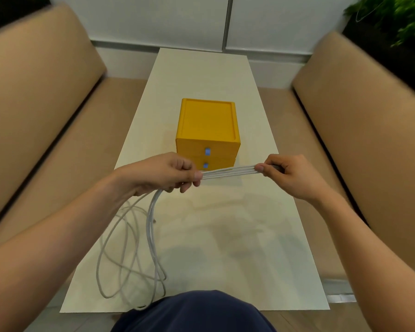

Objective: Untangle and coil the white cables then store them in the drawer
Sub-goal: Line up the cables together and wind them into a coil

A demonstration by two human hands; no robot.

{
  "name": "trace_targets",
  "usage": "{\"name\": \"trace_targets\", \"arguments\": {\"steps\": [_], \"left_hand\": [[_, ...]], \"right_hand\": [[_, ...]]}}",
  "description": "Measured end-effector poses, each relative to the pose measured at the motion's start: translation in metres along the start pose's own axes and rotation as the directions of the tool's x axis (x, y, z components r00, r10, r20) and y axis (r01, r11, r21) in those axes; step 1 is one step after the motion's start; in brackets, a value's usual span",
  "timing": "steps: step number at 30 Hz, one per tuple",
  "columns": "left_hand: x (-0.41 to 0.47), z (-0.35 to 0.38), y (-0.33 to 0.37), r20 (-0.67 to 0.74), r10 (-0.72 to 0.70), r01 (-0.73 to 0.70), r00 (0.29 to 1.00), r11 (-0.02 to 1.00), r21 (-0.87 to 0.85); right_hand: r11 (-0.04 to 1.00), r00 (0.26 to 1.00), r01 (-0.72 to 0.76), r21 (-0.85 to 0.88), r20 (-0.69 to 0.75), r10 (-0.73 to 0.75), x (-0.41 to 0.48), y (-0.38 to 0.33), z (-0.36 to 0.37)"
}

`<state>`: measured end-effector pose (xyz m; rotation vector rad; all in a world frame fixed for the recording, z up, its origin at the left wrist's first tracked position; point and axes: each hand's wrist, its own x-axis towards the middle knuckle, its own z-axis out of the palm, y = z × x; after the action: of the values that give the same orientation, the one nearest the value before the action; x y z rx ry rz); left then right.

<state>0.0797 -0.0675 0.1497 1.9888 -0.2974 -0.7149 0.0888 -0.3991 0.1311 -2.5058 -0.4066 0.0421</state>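
Several strands of white cable [228,172] are stretched taut between my hands, just above the table. My left hand [168,172] pinches one end of the bundle, and my right hand [285,172] pinches the other end. From my left hand the rest of the cable [130,250] hangs down in loose, overlapping loops that lie on the table's near left part. Behind the stretched strands stands a yellow drawer box [207,125] with two drawers, both closed, each with a small blue handle [207,152].
The long white table [237,236] runs away from me between two tan benches [34,111] [359,121]. A white wall closes the far end. Green plants [393,17] sit at the upper right. My dark blue lap is at the bottom edge.
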Motion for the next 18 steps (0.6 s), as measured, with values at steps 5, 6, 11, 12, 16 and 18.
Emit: {"name": "trace_targets", "arguments": {"steps": [5, 6, 11, 12, 16, 18], "left_hand": [[0.008, 0.022, -0.017, -0.141, 0.013, 0.016, 0.99, 0.979, 0.203], [0.01, 0.025, -0.019, -0.146, 0.01, 0.021, 0.989, 0.977, 0.213], [0.013, 0.038, -0.021, -0.137, -0.024, 0.051, 0.99, 0.979, 0.199], [0.013, 0.039, -0.02, -0.137, -0.026, 0.053, 0.99, 0.979, 0.197], [0.013, 0.041, -0.017, -0.136, -0.018, 0.047, 0.991, 0.976, 0.214], [0.013, 0.042, -0.014, -0.125, 0.005, 0.026, 0.992, 0.97, 0.241]], "right_hand": [[0.995, 0.993, -0.06, -0.075, 0.093, 0.067, -0.002, 0.011, 0.029], [0.992, 0.99, -0.067, -0.105, 0.114, 0.079, -0.002, 0.014, 0.036], [0.963, 0.972, -0.107, -0.249, 0.177, 0.154, -0.005, 0.028, 0.06], [0.952, 0.963, -0.112, -0.284, 0.207, 0.175, -0.005, 0.028, 0.063], [0.964, 0.981, -0.026, -0.263, 0.178, 0.075, -0.01, 0.004, 0.072], [0.997, 0.994, 0.029, -0.067, 0.112, -0.022, -0.013, -0.029, 0.07]]}}
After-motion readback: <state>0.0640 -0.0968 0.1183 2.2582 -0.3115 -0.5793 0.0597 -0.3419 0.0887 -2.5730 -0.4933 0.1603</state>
